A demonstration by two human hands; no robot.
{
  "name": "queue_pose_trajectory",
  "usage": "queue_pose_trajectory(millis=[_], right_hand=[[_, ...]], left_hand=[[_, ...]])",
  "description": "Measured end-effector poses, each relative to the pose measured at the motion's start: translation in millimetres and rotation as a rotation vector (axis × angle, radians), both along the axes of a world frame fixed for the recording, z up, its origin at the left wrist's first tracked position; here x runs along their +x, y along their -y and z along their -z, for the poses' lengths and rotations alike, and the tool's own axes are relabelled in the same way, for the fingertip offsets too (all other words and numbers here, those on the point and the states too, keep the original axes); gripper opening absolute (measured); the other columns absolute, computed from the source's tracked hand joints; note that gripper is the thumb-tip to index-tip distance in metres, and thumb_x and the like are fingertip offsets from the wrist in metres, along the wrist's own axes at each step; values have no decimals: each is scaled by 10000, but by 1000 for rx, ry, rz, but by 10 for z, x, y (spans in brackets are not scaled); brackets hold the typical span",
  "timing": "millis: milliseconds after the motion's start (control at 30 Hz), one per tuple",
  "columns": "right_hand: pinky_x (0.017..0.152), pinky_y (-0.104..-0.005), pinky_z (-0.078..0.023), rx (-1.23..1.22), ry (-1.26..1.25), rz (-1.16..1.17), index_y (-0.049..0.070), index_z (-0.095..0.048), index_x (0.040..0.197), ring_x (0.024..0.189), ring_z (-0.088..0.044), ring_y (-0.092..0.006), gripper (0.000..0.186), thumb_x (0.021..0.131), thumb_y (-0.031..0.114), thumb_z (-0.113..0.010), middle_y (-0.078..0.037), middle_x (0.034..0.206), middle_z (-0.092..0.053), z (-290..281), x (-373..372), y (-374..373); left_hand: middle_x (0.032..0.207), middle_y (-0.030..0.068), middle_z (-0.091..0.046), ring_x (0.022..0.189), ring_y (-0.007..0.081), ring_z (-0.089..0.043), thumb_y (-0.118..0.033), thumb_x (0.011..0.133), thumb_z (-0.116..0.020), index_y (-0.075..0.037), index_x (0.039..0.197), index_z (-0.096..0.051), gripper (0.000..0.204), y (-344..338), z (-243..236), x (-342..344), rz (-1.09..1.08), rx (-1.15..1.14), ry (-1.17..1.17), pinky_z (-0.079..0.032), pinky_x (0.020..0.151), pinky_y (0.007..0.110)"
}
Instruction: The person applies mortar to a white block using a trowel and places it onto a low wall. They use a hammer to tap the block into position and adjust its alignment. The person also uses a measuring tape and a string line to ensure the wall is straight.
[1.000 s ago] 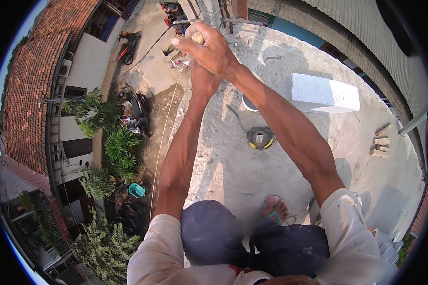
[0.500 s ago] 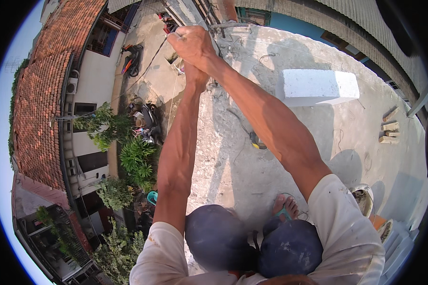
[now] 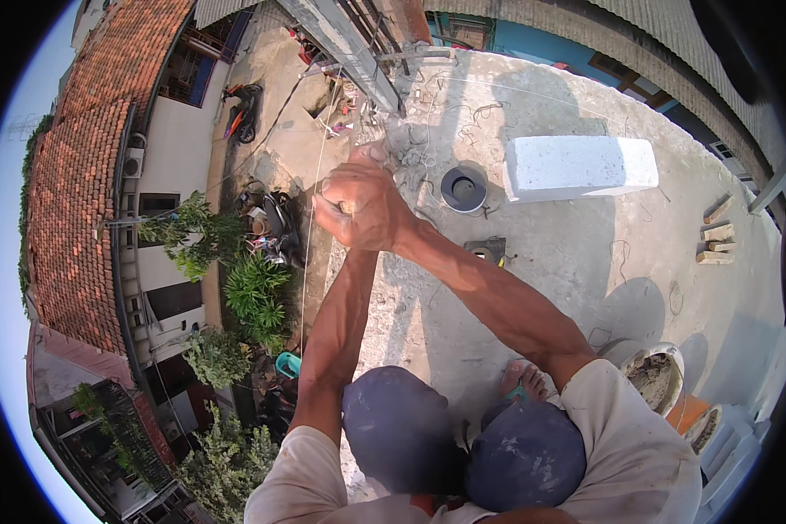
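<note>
My right hand (image 3: 364, 208) is a closed fist out in front of me, above the rough edge of the concrete slab. A small round tan end of a thing (image 3: 348, 208) shows in this fist; the rest of it is hidden. Just beyond, my left hand (image 3: 369, 155) is mostly covered by the right one; its visible fingers are curled, and what they hold is hidden. A taut pale string (image 3: 321, 157) runs along the slab's edge beside my hands. Past them stands a grey post (image 3: 358, 61) among thin dark bars.
On the slab (image 3: 550, 262) are a dark round bucket (image 3: 464, 189), a long white block (image 3: 581, 168), a dark tool (image 3: 487, 251) and wood scraps (image 3: 716, 234). A mortar bucket (image 3: 655, 380) stands at my right. Left of the edge lies a lower yard with plants (image 3: 258, 293) and motorbikes (image 3: 244, 112).
Both hands have come back toward me from the post, still close together. The post's lower end and the dark bucket now show.
</note>
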State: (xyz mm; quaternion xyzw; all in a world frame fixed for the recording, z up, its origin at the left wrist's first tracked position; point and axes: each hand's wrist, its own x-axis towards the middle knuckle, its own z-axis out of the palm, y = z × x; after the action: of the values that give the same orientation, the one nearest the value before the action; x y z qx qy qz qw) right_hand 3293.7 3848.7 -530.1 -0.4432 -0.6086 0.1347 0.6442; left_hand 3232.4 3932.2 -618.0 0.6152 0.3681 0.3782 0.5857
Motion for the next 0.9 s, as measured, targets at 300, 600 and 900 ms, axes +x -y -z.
queue_pose_trajectory(millis=[300, 600, 900], right_hand=[[651, -361, -418, 68, -137, -137, 37, -510, 616, 548, -500, -269, 264, 774, -5, -718, -82, 599, -497, -341, 231, 623], [546, -343, -343, -114, -898, -556, 48, -539, 671, 521, -387, -129, 279, 941, -17, -565, -16, 585, -462, -785, 877, 2026], [513, -313, -294, -664, -955, -474, 50, -547, 671, 512, -384, -104, 300, 962, 54, -621, 7, 576, -428, -781, 1030, 2533]], left_hand=[[1458, 122, -501, 1369, 273, -494, -23, 934, -609, -74, 1426, -494, 507, 724, -419, -272, 35, 358, -127, -431, 1135, 412], [1289, 100, -721, 1190, 190, -676, 105, 956, -536, -37, 1369, -664, 455, 1658, -478, -860, 389, -133, -428, -521, 1053, 324], [1088, 197, -767, 1000, 333, -752, 150, 878, -521, -35, 1274, -679, 465, 2312, -333, -658, 675, 228, -605, -584, 889, 426]])
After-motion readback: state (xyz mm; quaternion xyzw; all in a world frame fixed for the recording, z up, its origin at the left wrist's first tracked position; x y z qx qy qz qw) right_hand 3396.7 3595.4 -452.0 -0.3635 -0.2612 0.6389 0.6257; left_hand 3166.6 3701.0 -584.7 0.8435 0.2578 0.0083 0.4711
